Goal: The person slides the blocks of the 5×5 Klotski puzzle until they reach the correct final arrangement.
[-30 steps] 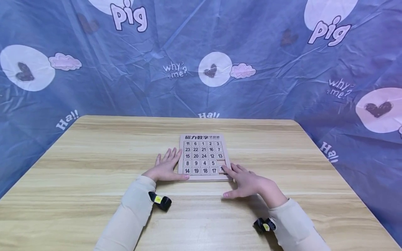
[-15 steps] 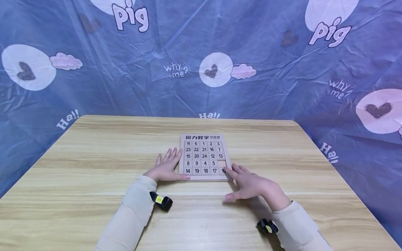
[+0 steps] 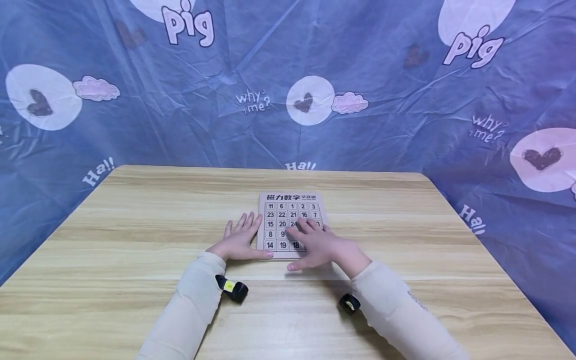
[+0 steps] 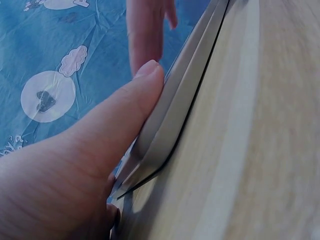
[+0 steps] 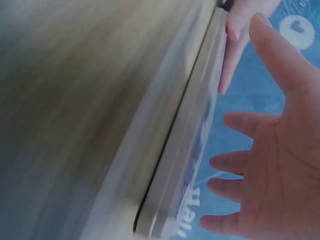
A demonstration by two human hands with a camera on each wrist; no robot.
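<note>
A number sliding puzzle (image 3: 281, 254) lies flat on the table, its numbered tiles in rows under a line of dark characters. My left hand (image 3: 238, 245) rests at its left side, fingers spread along the edge. The left thumb (image 4: 145, 82) presses on the near left corner of the frame. Over the lower right part of the puzzle is my right hand (image 3: 321, 248), fingers spread and hiding several tiles. In the right wrist view, the right hand (image 5: 280, 170) holds nothing, and a gap shows between its fingers and the puzzle (image 5: 187, 135).
The light wood table (image 3: 180, 200) reaches back to a blue printed cloth (image 3: 216, 135) hanging behind and at both sides. A black wrist camera (image 3: 235, 290) sits at the left cuff and another black camera (image 3: 349, 303) at the right cuff.
The corner tile under my right forefinger slid slightly toward the near edge. My right hand then left it and moved left over the puzzle. My left hand stayed in place.
</note>
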